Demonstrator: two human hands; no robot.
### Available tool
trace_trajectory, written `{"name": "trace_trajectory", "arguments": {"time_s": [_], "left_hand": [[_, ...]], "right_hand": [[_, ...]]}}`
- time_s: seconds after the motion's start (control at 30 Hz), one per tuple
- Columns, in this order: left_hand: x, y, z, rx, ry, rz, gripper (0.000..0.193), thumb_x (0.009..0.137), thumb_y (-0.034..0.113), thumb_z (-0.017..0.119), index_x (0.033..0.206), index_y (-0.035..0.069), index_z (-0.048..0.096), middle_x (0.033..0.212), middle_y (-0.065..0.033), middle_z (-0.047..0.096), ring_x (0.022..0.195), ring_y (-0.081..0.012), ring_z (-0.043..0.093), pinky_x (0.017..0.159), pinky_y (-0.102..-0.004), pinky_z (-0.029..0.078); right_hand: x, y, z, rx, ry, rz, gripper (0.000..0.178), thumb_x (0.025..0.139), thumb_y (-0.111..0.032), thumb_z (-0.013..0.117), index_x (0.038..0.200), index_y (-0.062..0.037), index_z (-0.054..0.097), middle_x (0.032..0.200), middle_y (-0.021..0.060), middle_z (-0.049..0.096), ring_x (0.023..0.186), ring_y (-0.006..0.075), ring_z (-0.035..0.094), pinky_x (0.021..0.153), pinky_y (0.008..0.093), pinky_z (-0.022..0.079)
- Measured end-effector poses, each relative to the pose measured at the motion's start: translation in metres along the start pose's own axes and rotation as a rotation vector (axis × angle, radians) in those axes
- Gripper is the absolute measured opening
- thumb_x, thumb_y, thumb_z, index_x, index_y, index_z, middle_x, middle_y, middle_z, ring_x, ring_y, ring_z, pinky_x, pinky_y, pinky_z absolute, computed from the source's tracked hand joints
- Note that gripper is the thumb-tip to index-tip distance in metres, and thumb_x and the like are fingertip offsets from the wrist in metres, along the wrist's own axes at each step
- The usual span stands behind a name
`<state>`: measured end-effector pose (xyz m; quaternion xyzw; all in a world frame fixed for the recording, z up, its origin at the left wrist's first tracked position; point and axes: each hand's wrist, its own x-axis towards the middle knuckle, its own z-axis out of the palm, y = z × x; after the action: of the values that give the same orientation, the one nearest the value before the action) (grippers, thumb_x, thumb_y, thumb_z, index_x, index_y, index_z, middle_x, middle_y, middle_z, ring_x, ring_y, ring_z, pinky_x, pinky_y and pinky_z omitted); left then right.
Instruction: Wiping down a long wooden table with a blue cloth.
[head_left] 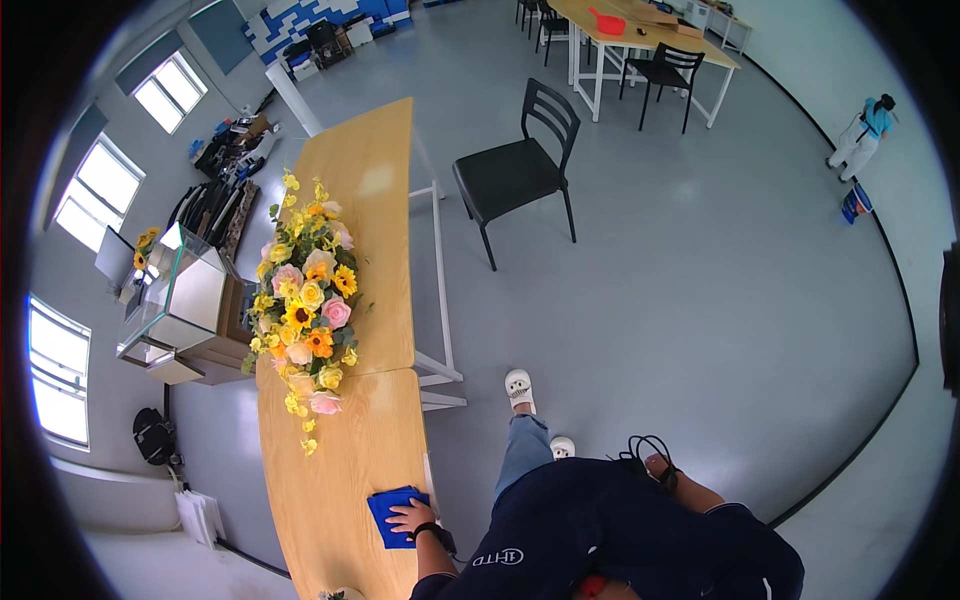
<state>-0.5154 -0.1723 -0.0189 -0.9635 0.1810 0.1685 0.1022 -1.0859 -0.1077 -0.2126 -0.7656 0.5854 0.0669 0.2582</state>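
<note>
My left hand (408,517) lies on a folded blue cloth (392,508) near the right edge of the wooden table (340,480). Its fingers are spread flat over the cloth, and a dark band circles the wrist. My right hand (656,465) is beside my body, above the floor, with thin black cables (648,443) looping next to it. Its fingers are too small and partly hidden to make out. Farther along the table rests a long arrangement of yellow, pink and orange flowers (305,305) with sunflowers and green leaves.
A black chair (515,175) stands right of the table. Left of it is a glass display case (185,300). Another table (650,35) with a red container (606,22) stands far off. A person in blue and white (862,138) is by the right wall near a blue bucket (856,204).
</note>
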Motion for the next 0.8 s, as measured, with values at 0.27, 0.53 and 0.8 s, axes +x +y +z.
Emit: {"name": "trace_trajectory", "arguments": {"time_s": [0.27,0.53,0.8], "left_hand": [[0.031,0.142,-0.048,-0.052,-0.063,0.085,0.069,0.083,0.047,0.029,0.132,0.005,0.005,0.133,-0.0283,-0.004,0.119,-0.0522,0.000,0.093,-0.0612,0.011],[0.067,0.220,-0.060,0.009,-0.018,0.041,0.064,0.083,0.046,0.030,0.132,0.012,0.009,0.136,-0.0206,-0.003,0.122,-0.0454,0.003,0.085,-0.0647,0.023],[0.074,0.276,-0.079,0.043,-0.015,0.129,0.064,0.083,0.045,0.033,0.132,0.011,0.009,0.136,-0.0221,-0.004,0.122,-0.0458,0.002,0.085,-0.0655,0.021]], "right_hand": [[0.057,0.009,-0.015,-0.058,-0.117,0.066,0.013,0.063,-0.019,0.063,0.069,-0.0073,0.059,0.074,0.0101,0.059,0.073,0.0272,0.058,0.063,0.0380,0.047],[0.165,-0.013,-0.108,0.342,0.186,0.019,0.011,0.066,-0.015,0.050,0.061,-0.0057,0.052,0.062,0.0107,0.055,0.062,0.0281,0.055,0.056,0.0374,0.045],[0.227,0.033,-0.090,0.085,0.065,0.023,0.012,0.067,-0.014,0.050,0.060,-0.0037,0.052,0.062,0.0106,0.054,0.061,0.0254,0.055,0.055,0.0352,0.045]]}}
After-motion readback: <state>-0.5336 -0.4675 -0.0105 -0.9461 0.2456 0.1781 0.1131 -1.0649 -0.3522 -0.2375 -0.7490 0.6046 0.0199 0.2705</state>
